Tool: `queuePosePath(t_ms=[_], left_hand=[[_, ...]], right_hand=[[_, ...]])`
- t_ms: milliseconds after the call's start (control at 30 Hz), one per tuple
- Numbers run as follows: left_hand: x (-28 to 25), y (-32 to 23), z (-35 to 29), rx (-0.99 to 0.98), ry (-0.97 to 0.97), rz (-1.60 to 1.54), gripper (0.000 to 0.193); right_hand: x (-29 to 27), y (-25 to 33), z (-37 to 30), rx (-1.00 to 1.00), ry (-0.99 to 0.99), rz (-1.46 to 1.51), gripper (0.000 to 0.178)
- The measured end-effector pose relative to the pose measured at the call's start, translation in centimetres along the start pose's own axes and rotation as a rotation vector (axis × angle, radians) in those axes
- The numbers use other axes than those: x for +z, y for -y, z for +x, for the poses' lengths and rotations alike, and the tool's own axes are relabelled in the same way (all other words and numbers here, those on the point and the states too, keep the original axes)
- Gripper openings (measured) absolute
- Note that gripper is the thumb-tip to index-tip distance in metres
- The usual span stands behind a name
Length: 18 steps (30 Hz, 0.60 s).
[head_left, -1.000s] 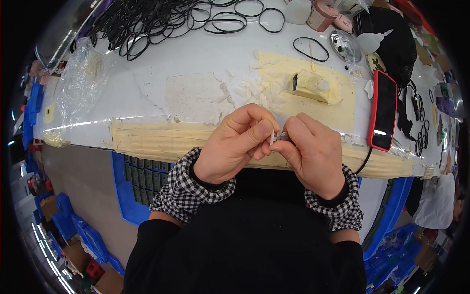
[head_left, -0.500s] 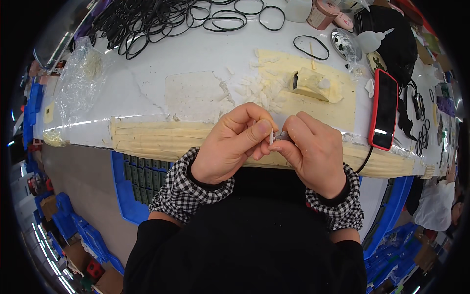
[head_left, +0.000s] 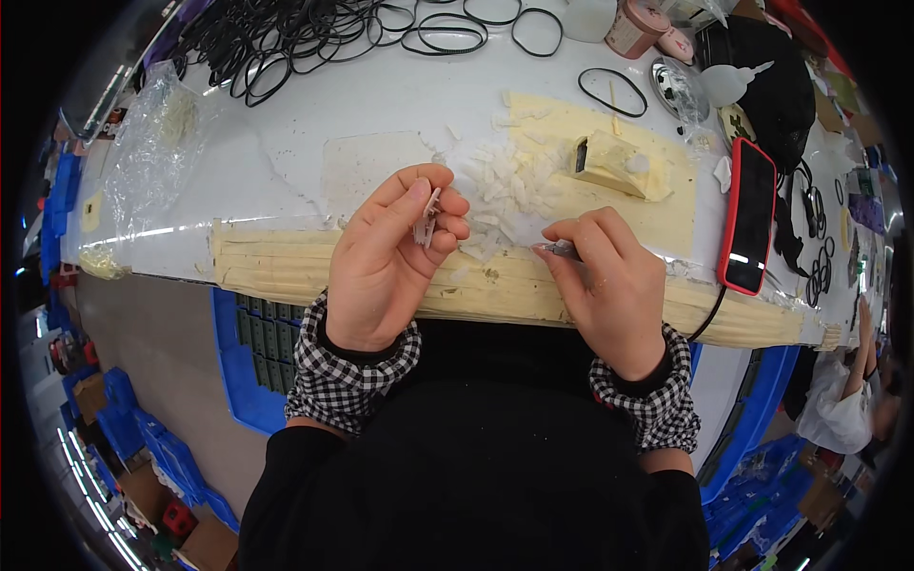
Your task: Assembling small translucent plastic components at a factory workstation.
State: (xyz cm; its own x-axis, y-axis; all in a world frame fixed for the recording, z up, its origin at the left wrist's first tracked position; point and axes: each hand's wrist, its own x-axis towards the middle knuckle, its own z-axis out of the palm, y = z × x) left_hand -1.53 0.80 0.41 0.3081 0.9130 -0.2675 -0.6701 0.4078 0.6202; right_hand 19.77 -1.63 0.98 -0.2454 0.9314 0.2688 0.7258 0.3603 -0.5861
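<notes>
My left hand is raised over the table edge, its thumb and fingers closed on a few small thin pale pieces. Lower and to the right, my right hand pinches a small grey, metal-looking piece between thumb and forefinger; its exact kind is hidden by the fingers. A loose heap of small whitish, translucent slivers lies just beyond and between my hands. Behind my right hand, a block wrapped in yellow tape with a dark end opening rests on a yellow sheet.
Tan tape pads the table's front edge. Black rubber loops are heaped at the back left, near a clear plastic bag. A red-cased phone lies on the right. Below stands a blue crate of dark green parts.
My hands were together over the table edge and are now apart. The left has moved left and farther out with its pale pieces; the right stays near its place, holding the grey piece.
</notes>
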Motion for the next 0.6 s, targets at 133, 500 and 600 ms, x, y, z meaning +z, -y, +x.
queuePosePath(t_ms=[133,500,600], left_hand=[[-0.3,-0.1,-0.2,0.024,-0.006,0.010,0.024],[0.8,0.3,-0.6,0.018,-0.032,0.240,0.020],[1.6,1.0,-0.6,-0.044,0.063,0.238,0.022]], right_hand=[[0.5,0.9,0.9,-0.043,0.003,-0.082,0.020],[0.7,1.3,2.1,0.033,-0.067,0.169,0.012],[-0.6,2.4,2.3,0.073,-0.029,0.336,0.007]])
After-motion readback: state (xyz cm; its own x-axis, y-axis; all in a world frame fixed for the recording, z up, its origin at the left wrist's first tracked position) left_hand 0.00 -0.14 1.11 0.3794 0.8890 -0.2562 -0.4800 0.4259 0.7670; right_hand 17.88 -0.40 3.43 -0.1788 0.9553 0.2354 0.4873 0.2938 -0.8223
